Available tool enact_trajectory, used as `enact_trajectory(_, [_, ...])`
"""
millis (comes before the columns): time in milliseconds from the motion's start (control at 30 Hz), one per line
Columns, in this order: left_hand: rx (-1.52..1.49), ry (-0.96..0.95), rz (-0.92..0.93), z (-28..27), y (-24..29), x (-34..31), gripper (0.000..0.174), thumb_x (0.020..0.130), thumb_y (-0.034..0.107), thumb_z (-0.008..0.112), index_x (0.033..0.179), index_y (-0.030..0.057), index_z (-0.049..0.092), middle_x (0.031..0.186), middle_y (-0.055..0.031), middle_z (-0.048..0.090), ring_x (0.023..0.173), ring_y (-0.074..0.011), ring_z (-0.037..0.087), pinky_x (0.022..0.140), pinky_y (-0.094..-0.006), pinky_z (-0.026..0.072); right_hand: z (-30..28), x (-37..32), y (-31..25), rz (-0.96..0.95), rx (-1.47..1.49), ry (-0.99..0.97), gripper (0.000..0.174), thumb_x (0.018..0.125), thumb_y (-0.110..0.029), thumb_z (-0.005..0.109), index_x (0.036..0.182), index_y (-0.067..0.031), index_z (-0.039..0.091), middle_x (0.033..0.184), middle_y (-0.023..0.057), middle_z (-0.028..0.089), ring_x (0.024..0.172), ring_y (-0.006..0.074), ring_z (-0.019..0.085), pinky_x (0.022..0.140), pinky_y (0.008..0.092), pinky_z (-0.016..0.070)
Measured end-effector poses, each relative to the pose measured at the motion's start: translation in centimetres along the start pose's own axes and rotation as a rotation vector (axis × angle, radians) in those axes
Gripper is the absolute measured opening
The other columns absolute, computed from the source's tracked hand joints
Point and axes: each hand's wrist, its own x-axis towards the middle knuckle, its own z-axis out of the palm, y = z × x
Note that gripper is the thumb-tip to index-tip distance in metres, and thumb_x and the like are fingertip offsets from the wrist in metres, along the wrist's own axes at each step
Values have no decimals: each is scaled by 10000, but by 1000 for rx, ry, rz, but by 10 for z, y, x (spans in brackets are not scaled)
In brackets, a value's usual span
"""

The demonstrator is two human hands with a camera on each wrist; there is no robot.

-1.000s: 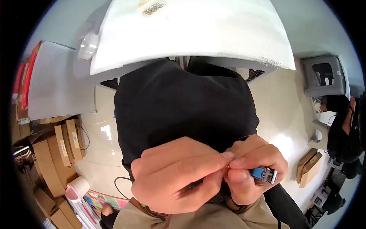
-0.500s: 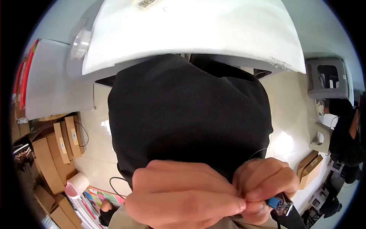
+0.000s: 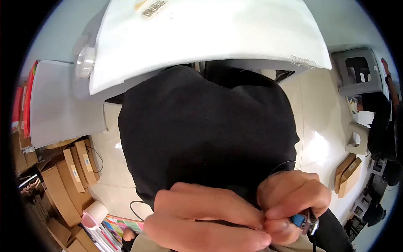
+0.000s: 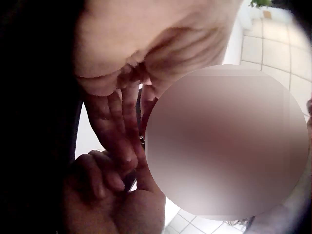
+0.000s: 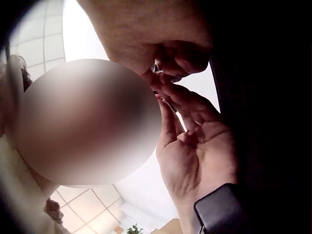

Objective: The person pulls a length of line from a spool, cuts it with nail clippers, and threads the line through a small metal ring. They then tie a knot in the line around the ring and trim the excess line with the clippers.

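Blue tool (image 3: pixel 299 219) kept low over the lap, close to the body, probably for steady fine work: left hand (image 3: pixel 205 222) stretched nearly straight, tips meeting the right's, anything pinched not discernible; right hand (image 3: pixel 294 195) curled round it, metal end jutting lower right.

Surroundings: white surface (image 3: pixel 218 33) above, tiled floor (image 3: pixel 319 138) below.
Cardboard boxes (image 3: pixel 63 185) stacked at left, tape roll (image 3: pixel 95 212) just beside them; clear round container (image 3: pixel 85 63) at the surface's left edge; grey stool (image 3: pixel 357 75) at right; small metal items (image 3: pixel 153 7), possibly springs, on the surface.
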Motion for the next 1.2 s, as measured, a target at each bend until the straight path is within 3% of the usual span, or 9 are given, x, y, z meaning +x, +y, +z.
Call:
enact_trajectory(100, [98, -64, 197, -13, -12, 7, 117, 731, 3, 693, 792, 11, 593, 765, -186, 631, 624, -264, 637, 544, -286, 548, 8, 5, 6, -48, -4, 63, 148, 734, 5, 629, 801, 26, 498, 609, 92, 518, 419, 117, 442, 383, 228, 363])
enact_trajectory(167, [106, -131, 219, -18, -11, 13, 139, 720, -3, 703, 802, 15, 592, 757, -181, 632, 628, -264, 637, 542, -284, 547, 9, 12, 6, -36, -47, 24, 145, 733, 9, 628, 805, 22, 503, 630, 96, 524, 417, 117, 443, 385, 224, 364])
enact_trajectory(233, [53, -158, 66, -23, 1, 16, 203, 692, 18, 740, 847, -23, 614, 792, -255, 630, 643, -313, 653, 561, -350, 553, 9, 18, 8, -47, -60, -3, 143, 731, 12, 627, 807, 19, 506, 648, 100, 528, 416, 116, 442, 387, 220, 364])
enact_trajectory(500, [144, -39, 45, -30, -1, 10, 248, 645, -24, 742, 861, -18, 621, 779, -231, 635, 635, -267, 648, 539, -298, 531, 9, 17, 22, -98, 35, -14, 141, 724, 19, 623, 803, 7, 506, 677, 96, 520, 420, 105, 428, 392, 224, 364])
enact_trajectory(600, [137, 40, 70, -25, -5, 9, 263, 630, -34, 740, 864, -15, 623, 798, -223, 637, 648, -257, 646, 558, -278, 527, 25, 24, 18, -39, 101, 242, 144, 621, 56, 728, 719, 54, 622, 563, 127, 581, 423, 164, 532, 385, 234, 395])
enact_trajectory(667, [146, 75, 80, -23, -5, 9, 278, 620, -39, 747, 867, -10, 623, 816, -216, 638, 675, -250, 647, 566, -260, 522, 27, 24, 20, -59, 107, 265, 157, 618, 58, 729, 733, 59, 623, 568, 126, 582, 418, 157, 525, 384, 235, 391])
enact_trajectory(767, [124, 180, 134, -14, -8, 14, 231, 577, -102, 715, 783, -30, 639, 716, -169, 626, 577, -199, 633, 495, -228, 492, 25, 23, 19, -82, 101, 248, 177, 611, 65, 731, 753, 67, 625, 564, 122, 580, 411, 145, 513, 376, 226, 377])
enact_trajectory(967, [130, 38, 154, -21, -13, 9, 203, 649, -40, 736, 809, -40, 611, 752, -210, 622, 611, -263, 639, 540, -294, 538, 24, 20, 18, -111, 88, 259, 170, 607, 78, 719, 748, 70, 623, 560, 118, 579, 407, 140, 508, 361, 216, 363])
enact_trajectory(1200, [115, 98, 103, -14, -11, 12, 155, 661, -55, 711, 772, -49, 603, 695, -212, 623, 596, -265, 638, 528, -323, 550, 22, 19, 19, -135, 93, 301, 181, 576, 70, 722, 727, 69, 621, 557, 128, 577, 410, 146, 513, 361, 222, 370])
